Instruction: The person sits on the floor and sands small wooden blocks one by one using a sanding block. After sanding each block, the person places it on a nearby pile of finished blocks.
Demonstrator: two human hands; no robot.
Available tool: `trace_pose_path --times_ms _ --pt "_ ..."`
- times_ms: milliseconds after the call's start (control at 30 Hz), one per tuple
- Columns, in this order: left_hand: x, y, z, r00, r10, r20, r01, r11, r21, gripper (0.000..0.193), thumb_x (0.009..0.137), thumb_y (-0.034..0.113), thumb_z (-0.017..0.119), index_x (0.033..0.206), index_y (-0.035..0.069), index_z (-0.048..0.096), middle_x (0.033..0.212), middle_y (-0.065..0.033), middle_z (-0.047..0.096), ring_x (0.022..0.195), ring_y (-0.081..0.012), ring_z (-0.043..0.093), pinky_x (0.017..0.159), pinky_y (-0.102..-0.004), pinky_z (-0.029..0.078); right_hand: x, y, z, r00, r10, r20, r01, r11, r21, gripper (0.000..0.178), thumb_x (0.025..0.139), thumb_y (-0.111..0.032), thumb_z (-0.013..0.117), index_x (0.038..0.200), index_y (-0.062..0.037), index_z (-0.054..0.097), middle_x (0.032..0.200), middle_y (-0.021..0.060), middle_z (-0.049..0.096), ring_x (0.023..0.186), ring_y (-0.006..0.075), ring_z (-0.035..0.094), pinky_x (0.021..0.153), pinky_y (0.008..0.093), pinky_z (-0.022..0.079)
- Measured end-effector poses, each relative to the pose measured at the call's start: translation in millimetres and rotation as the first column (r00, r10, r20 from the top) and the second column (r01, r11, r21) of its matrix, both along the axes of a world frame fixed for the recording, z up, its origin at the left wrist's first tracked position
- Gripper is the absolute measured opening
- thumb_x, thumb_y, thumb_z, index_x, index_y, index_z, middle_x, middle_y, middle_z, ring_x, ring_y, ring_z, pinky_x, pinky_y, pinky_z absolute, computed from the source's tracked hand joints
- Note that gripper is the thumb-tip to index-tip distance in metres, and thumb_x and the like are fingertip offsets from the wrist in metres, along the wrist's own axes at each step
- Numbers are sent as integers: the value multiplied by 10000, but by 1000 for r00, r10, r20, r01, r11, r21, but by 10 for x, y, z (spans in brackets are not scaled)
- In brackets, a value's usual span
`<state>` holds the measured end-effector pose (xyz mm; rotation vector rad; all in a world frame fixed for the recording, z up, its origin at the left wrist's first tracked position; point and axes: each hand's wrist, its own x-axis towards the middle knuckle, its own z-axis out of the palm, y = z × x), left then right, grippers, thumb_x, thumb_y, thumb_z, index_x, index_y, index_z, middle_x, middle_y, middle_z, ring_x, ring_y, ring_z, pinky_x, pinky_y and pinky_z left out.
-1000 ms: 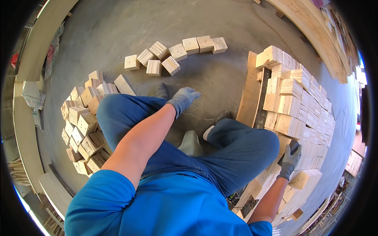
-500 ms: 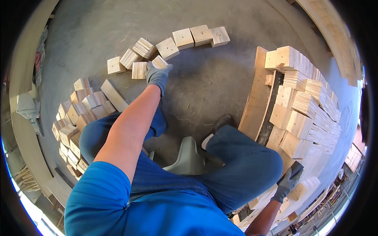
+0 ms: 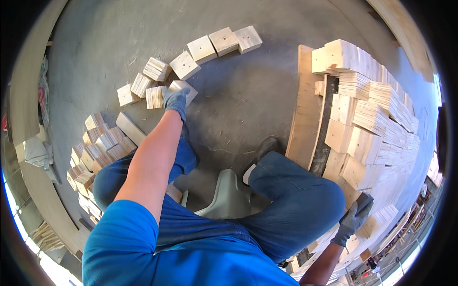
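My left hand (image 3: 174, 101), in a grey glove, reaches to the floor and closes round the near edge of a pale wooden block (image 3: 185, 89). The block's flat face shows, tilted, beyond my fingers. Touching or almost touching the hand on its left is another block (image 3: 154, 97) with striped layered sides. My right hand (image 3: 352, 223), also gloved, is low beside my right knee, next to the big pile of blocks (image 3: 365, 143). Its fingers curl around something dark (image 3: 365, 202) that I cannot make out.
A curved row of wooden blocks (image 3: 201, 49) lies on the floor ahead. More blocks (image 3: 98, 148) are stacked by my left knee, near a loose board (image 3: 130, 127). A long plank (image 3: 299, 109) edges the right pile. A grey plastic seat (image 3: 225, 195) shows between my legs.
The block in my left hand has turned, from striped side showing to flat face showing. My right hand stays by the pile. The view has shifted slightly.
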<state>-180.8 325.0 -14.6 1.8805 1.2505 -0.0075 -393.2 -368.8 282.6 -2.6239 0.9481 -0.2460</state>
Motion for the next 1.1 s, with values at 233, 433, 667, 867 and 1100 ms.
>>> trace_pose_path --times_ms 233,433,667,867,1100 --pt "-711 -472 468 939 190 287 -7 844 -536 372 873 145 807 1211 45 691 1054 -86 718 871 -195 694 778 -339 587 -73 58 -298 928 89 362 -182 955 234 615 862 -30 737 1447 44 561 1390 184 646 1296 268 633 1162 368 435" --pt "-985 -1190 933 983 -88 160 169 767 -619 551 890 225 723 1391 30 606 1254 -199 690 1071 -382 722 886 -534 612 124 226 384 1000 1 -30 -6 981 -194 864 823 -429 796 1553 -76 499 1359 238 624 1216 443 615 1048 545 481" --pt "-905 -1213 1738 967 -14 253 243 328 -913 579 920 303 725 1454 142 567 1428 -127 609 1306 -371 571 1030 -593 452 -133 238 677 975 -57 -217 29 991 -133 877 867 -557 753 1577 -114 490 1453 191 590 1316 397 578 1104 527 461" --pt "-1418 -1378 2956 889 142 436 406 197 -892 658 946 281 704 1529 60 495 1468 -201 579 1342 -427 561 1061 -646 501 -111 334 533 994 -113 1 112 988 -107 827 886 -484 768 1557 -78 508 1324 232 669 1196 408 659 1034 524 526" --pt "-1907 -1745 3407 889 133 438 435 49 -899 727 876 296 724 1525 53 504 1466 -194 586 1331 -417 576 1104 -651 489 114 1410 1005 822 5 570 -394 728 561 688 952 -311 789 1503 21 546 1292 179 719 1108 213 700 984 338 564"
